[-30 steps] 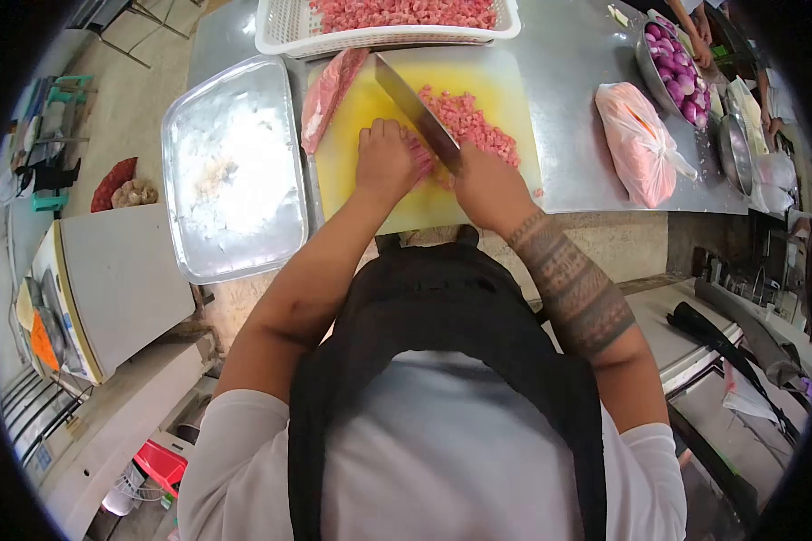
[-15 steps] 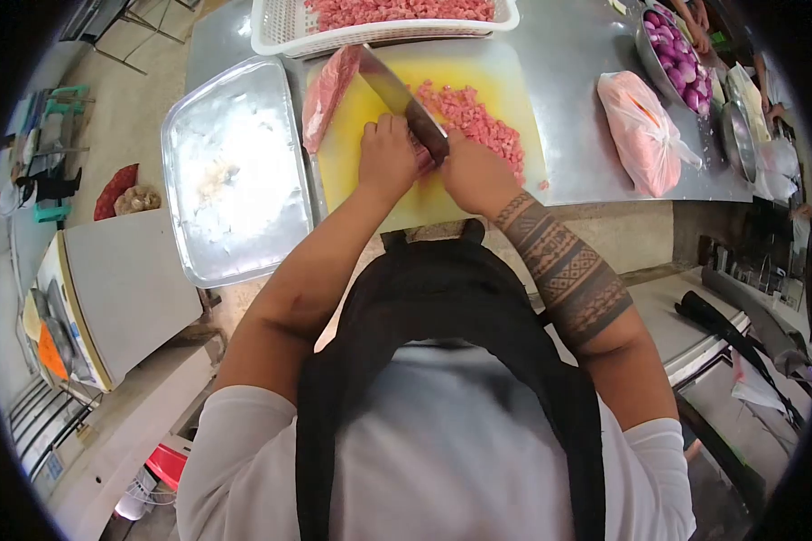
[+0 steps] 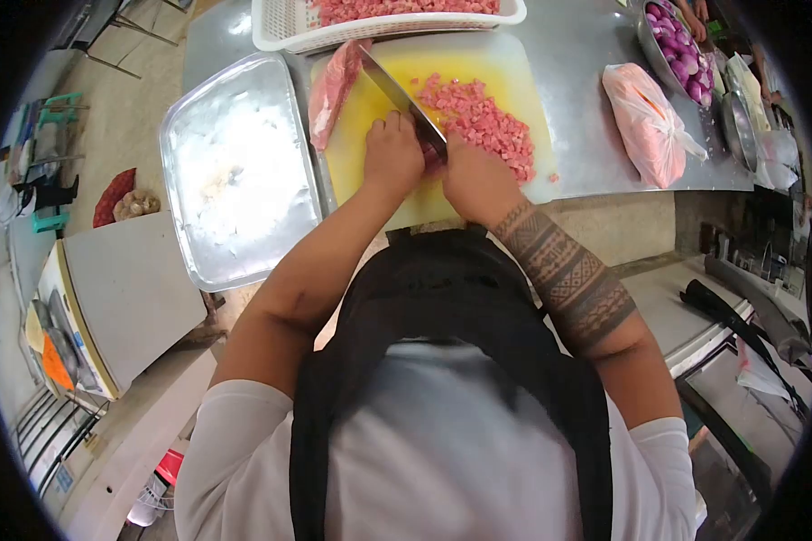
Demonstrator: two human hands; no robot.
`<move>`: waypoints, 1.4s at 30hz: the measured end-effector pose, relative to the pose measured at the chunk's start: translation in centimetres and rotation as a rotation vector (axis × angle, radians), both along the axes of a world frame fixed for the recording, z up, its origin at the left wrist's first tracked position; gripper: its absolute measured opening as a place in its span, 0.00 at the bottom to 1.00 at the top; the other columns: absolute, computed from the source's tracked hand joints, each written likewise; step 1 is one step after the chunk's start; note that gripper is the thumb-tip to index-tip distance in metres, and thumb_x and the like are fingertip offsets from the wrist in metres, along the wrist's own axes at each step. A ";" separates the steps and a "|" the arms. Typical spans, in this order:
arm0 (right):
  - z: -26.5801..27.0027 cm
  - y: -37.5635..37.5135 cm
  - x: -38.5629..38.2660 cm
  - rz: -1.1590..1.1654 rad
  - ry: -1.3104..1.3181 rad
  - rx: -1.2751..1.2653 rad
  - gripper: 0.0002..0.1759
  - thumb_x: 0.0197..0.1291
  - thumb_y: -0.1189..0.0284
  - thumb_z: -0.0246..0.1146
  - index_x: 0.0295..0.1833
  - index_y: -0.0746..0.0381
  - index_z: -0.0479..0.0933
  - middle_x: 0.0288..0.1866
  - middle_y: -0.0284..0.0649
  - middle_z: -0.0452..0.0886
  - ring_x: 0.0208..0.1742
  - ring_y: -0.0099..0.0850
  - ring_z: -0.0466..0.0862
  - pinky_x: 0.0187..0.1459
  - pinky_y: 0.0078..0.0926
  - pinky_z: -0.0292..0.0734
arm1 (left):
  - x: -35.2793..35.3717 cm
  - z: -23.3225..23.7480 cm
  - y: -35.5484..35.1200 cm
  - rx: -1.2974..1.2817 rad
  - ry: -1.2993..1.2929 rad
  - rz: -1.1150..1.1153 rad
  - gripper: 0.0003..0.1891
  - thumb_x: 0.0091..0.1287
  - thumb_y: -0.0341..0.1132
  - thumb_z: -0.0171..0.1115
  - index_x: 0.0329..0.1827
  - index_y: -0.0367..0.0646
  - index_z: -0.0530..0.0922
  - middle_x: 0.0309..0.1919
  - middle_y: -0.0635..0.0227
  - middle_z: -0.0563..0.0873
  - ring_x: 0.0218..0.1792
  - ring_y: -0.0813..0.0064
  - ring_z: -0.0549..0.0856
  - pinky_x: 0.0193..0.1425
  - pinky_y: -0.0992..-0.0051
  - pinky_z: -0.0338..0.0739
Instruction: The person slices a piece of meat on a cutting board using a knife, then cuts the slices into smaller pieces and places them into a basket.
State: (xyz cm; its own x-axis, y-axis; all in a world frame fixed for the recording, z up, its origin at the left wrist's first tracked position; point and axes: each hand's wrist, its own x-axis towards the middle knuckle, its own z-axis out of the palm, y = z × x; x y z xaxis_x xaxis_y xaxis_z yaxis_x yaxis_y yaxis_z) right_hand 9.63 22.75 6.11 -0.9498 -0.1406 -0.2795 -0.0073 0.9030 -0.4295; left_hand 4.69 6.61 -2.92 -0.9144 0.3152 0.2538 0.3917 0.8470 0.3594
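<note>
My right hand (image 3: 476,180) is wrapped round the handle of a broad knife (image 3: 392,90), whose blade points up and left over the yellow-stained cutting board (image 3: 397,209). Beside the blade, my left hand (image 3: 394,155) presses with curled fingers on a strip of meat (image 3: 433,160), mostly hidden between the hands. A larger piece of raw meat (image 3: 332,95) lies along the board's left edge. Diced meat (image 3: 487,126) is spread over the right part of the board.
A metal tray (image 3: 235,171) lies left of the board. Behind it is a white basket (image 3: 388,34) of diced meat. To the right are a plastic bag (image 3: 645,126) with pinkish contents and a bowl of purple onions (image 3: 681,59). Another person's hands show at the top right.
The knife's blade looks narrower and more upright than before, its handle still in my right hand. The whole view has shifted slightly.
</note>
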 end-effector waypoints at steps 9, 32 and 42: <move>6.0 1.7 3.1 0.002 -0.022 0.053 0.14 0.70 0.72 0.56 0.57 0.68 0.72 0.42 0.63 0.87 0.47 0.62 0.89 0.51 0.61 0.82 | 0.0 0.6 -1.6 0.099 -0.060 -0.061 0.15 0.63 0.29 0.62 0.52 0.34 0.77 0.47 0.49 0.81 0.49 0.46 0.81 0.58 0.52 0.77; 1.9 -0.8 3.3 -0.037 -0.064 0.068 0.14 0.70 0.70 0.59 0.54 0.69 0.73 0.42 0.61 0.87 0.45 0.61 0.89 0.49 0.60 0.82 | 1.1 -0.1 -1.5 0.036 -0.033 -0.030 0.14 0.65 0.31 0.61 0.52 0.36 0.77 0.49 0.51 0.82 0.51 0.48 0.81 0.59 0.51 0.76; 3.7 0.2 2.4 -0.051 0.030 0.002 0.15 0.70 0.70 0.60 0.54 0.69 0.72 0.44 0.62 0.87 0.48 0.62 0.87 0.52 0.60 0.81 | 0.7 1.0 -2.7 0.106 -0.149 -0.055 0.14 0.63 0.29 0.63 0.51 0.34 0.77 0.47 0.50 0.82 0.51 0.47 0.81 0.60 0.52 0.77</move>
